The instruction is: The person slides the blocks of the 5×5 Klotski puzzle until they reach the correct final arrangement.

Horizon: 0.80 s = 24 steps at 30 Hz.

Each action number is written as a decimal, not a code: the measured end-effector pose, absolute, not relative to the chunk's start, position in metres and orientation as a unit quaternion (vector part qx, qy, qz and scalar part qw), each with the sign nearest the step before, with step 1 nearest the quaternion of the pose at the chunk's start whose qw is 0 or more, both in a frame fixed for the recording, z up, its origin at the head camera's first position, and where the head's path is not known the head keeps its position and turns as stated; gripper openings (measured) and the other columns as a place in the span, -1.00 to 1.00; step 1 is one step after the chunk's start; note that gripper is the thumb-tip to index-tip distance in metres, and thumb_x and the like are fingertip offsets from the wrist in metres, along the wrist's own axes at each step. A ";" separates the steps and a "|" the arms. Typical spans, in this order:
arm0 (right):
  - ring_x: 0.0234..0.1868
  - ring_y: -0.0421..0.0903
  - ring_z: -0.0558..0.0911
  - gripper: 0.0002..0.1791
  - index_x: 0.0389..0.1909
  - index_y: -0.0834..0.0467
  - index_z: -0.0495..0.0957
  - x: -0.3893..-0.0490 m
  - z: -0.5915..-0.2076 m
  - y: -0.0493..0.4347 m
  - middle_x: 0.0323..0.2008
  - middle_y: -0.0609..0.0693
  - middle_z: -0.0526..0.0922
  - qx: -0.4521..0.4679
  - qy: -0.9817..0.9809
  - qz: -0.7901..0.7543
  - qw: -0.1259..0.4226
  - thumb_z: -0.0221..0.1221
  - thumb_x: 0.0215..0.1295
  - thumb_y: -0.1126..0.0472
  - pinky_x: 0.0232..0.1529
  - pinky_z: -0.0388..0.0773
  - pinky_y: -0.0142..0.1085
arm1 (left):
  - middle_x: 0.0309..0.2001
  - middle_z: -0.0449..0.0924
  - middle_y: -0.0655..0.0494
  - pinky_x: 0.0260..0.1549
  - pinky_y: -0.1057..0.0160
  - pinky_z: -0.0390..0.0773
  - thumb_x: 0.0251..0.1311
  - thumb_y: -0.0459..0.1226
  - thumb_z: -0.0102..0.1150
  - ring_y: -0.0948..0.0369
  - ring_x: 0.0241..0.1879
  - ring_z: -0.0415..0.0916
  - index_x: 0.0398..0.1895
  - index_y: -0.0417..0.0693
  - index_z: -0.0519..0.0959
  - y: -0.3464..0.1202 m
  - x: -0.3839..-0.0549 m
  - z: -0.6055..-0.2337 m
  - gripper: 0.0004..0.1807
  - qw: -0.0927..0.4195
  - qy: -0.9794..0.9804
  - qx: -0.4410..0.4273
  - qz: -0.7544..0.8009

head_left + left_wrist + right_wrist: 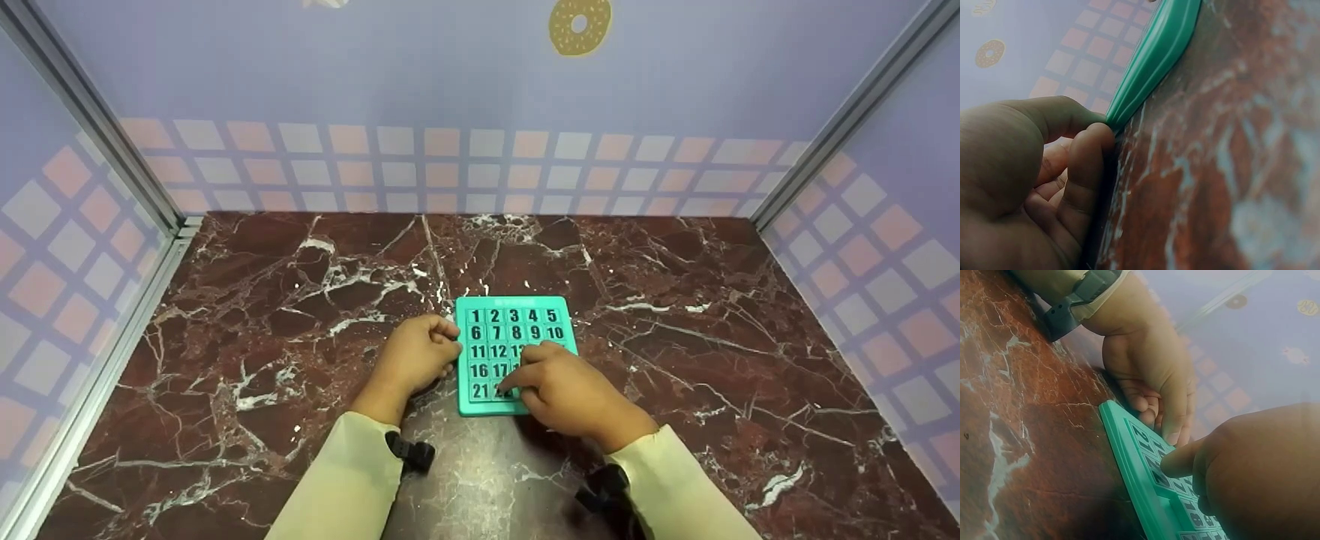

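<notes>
A teal number slide puzzle [496, 341] lies on the marbled table, its black-numbered tiles running from 1 at the top left. My left hand [417, 351] pinches the puzzle's left edge between thumb and index finger, as the left wrist view shows close up. From the right, my right hand [568, 388] reaches over the board, index finger extended onto the tile marked 22 [1158, 471] in the bottom row. Beside that tile a bare teal slot [1171, 509] shows. In the head view the right hand hides the tiles at the lower right.
The dark red marbled table [300, 360] extends around the puzzle. Behind it stands a lilac wall [450, 75] with pink and white checks and a doughnut picture. Side panels with metal rails [97, 120] close in the left and right. Each wrist wears a dark strap.
</notes>
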State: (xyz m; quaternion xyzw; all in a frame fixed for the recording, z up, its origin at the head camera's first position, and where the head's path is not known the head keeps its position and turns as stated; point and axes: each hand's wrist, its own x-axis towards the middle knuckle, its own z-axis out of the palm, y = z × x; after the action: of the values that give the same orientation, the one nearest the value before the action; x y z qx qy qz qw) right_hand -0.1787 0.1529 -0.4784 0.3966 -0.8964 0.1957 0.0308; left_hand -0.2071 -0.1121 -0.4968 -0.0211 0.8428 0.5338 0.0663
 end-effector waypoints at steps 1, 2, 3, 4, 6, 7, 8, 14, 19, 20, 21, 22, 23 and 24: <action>-0.18 -0.13 0.55 -0.66 -0.07 -0.08 0.93 -0.179 -0.478 0.153 -0.34 -0.16 0.57 0.399 -0.895 0.195 0.033 0.29 0.35 0.34 -0.06 0.64 -0.19 | -0.30 0.76 0.09 -0.44 0.31 0.67 0.40 -0.32 0.42 0.25 -0.52 0.65 0.02 -0.09 0.75 -0.112 -0.207 -0.497 -0.81 0.066 0.843 -0.021 0.534; -0.19 -0.13 0.55 -0.65 -0.08 -0.08 0.93 -0.179 -0.478 0.154 -0.34 -0.16 0.57 0.401 -0.894 0.195 0.035 0.28 0.35 0.34 -0.07 0.63 -0.19 | -0.30 0.76 0.09 -0.44 0.31 0.66 0.40 -0.32 0.42 0.25 -0.52 0.65 0.02 -0.09 0.75 -0.112 -0.207 -0.497 -0.81 0.066 0.842 -0.021 0.534; -0.20 -0.13 0.55 -0.65 -0.09 -0.08 0.93 -0.180 -0.478 0.154 -0.34 -0.16 0.58 0.403 -0.893 0.195 0.037 0.28 0.35 0.35 -0.08 0.63 -0.19 | -0.30 0.76 0.08 -0.45 0.31 0.66 0.40 -0.32 0.42 0.25 -0.52 0.65 0.02 -0.09 0.75 -0.112 -0.207 -0.497 -0.81 0.066 0.842 -0.021 0.535; -0.19 -0.12 0.56 -0.65 -0.10 -0.07 0.93 -0.180 -0.478 0.155 -0.34 -0.16 0.59 0.404 -0.893 0.196 0.039 0.28 0.34 0.36 -0.08 0.62 -0.19 | -0.30 0.76 0.08 -0.44 0.31 0.67 0.40 -0.32 0.42 0.24 -0.51 0.65 0.02 -0.09 0.75 -0.112 -0.207 -0.497 -0.81 0.067 0.842 -0.022 0.535; -0.19 -0.11 0.56 -0.66 -0.12 -0.07 0.93 -0.180 -0.477 0.156 -0.33 -0.16 0.61 0.404 -0.892 0.198 0.040 0.28 0.32 0.36 -0.09 0.62 -0.19 | -0.30 0.76 0.08 -0.44 0.31 0.67 0.39 -0.32 0.42 0.24 -0.51 0.65 0.03 -0.09 0.75 -0.112 -0.207 -0.497 -0.81 0.067 0.842 -0.022 0.536; -0.19 -0.10 0.57 -0.66 -0.13 -0.07 0.93 -0.180 -0.477 0.156 -0.32 -0.15 0.62 0.403 -0.892 0.198 0.040 0.28 0.32 0.36 -0.09 0.62 -0.18 | -0.30 0.76 0.08 -0.44 0.31 0.67 0.39 -0.32 0.42 0.24 -0.51 0.65 0.03 -0.09 0.75 -0.112 -0.207 -0.498 -0.80 0.068 0.841 -0.022 0.537; -0.19 -0.10 0.58 -0.66 -0.14 -0.06 0.93 -0.180 -0.476 0.156 -0.32 -0.15 0.63 0.403 -0.892 0.198 0.041 0.27 0.32 0.36 -0.09 0.62 -0.18 | -0.30 0.76 0.08 -0.44 0.31 0.67 0.40 -0.32 0.42 0.24 -0.51 0.65 0.03 -0.10 0.75 -0.112 -0.207 -0.498 -0.81 0.068 0.840 -0.023 0.538; -0.17 -0.07 0.61 -0.67 -0.17 -0.05 0.93 -0.181 -0.476 0.160 -0.31 -0.12 0.63 0.402 -0.893 0.196 0.051 0.28 0.28 0.37 -0.08 0.67 -0.16 | -0.31 0.75 0.08 -0.44 0.30 0.68 0.40 -0.32 0.42 0.23 -0.51 0.65 0.03 -0.10 0.75 -0.112 -0.207 -0.499 -0.81 0.070 0.837 -0.023 0.542; -0.15 -0.07 0.62 -0.68 -0.20 -0.05 0.93 -0.182 -0.477 0.165 -0.31 -0.12 0.65 0.402 -0.892 0.197 0.060 0.30 0.25 0.37 -0.07 0.70 -0.16 | -0.30 0.74 0.08 -0.43 0.29 0.69 0.39 -0.30 0.43 0.23 -0.50 0.65 0.02 -0.07 0.75 -0.112 -0.207 -0.498 -0.81 0.073 0.841 -0.025 0.536; -0.16 -0.08 0.61 -0.68 -0.21 -0.05 0.93 -0.182 -0.477 0.166 -0.31 -0.12 0.65 0.401 -0.893 0.196 0.059 0.30 0.25 0.37 -0.08 0.69 -0.17 | -0.30 0.74 0.08 -0.43 0.29 0.69 0.39 -0.30 0.44 0.23 -0.50 0.65 0.02 -0.07 0.75 -0.112 -0.207 -0.498 -0.81 0.073 0.841 -0.026 0.536; -0.17 -0.09 0.60 -0.69 -0.22 -0.05 0.92 -0.182 -0.477 0.166 -0.32 -0.12 0.64 0.400 -0.893 0.195 0.060 0.30 0.25 0.37 -0.10 0.69 -0.18 | -0.30 0.74 0.08 -0.43 0.28 0.69 0.39 -0.30 0.44 0.23 -0.50 0.65 0.02 -0.07 0.74 -0.112 -0.207 -0.498 -0.80 0.074 0.841 -0.026 0.536; -0.18 -0.10 0.59 -0.69 -0.22 -0.05 0.92 -0.182 -0.477 0.167 -0.33 -0.13 0.63 0.400 -0.894 0.195 0.060 0.30 0.25 0.37 -0.12 0.68 -0.18 | -0.30 0.74 0.09 -0.43 0.28 0.70 0.39 -0.30 0.44 0.23 -0.50 0.65 0.02 -0.06 0.74 -0.112 -0.207 -0.498 -0.80 0.075 0.840 -0.026 0.537; -0.20 -0.10 0.57 -0.69 -0.23 -0.05 0.92 -0.182 -0.477 0.168 -0.34 -0.13 0.62 0.399 -0.894 0.194 0.060 0.30 0.25 0.37 -0.14 0.67 -0.19 | -0.30 0.74 0.08 -0.43 0.28 0.70 0.39 -0.31 0.44 0.23 -0.50 0.65 0.02 -0.07 0.74 -0.112 -0.207 -0.498 -0.81 0.074 0.840 -0.025 0.537; -0.22 -0.11 0.56 -0.69 -0.23 -0.05 0.92 -0.182 -0.477 0.168 -0.35 -0.12 0.61 0.400 -0.894 0.193 0.060 0.29 0.24 0.37 -0.16 0.66 -0.19 | -0.30 0.73 0.08 -0.44 0.29 0.69 0.39 -0.31 0.43 0.23 -0.51 0.65 0.02 -0.08 0.74 -0.112 -0.207 -0.498 -0.81 0.073 0.840 -0.024 0.538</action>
State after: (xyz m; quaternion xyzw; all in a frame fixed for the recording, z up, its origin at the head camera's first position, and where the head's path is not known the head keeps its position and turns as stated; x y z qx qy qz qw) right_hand -0.1821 0.1683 -0.4767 0.3999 -0.8941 0.1925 0.0605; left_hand -0.2073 -0.1119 -0.4982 -0.0244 0.8396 0.5377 0.0729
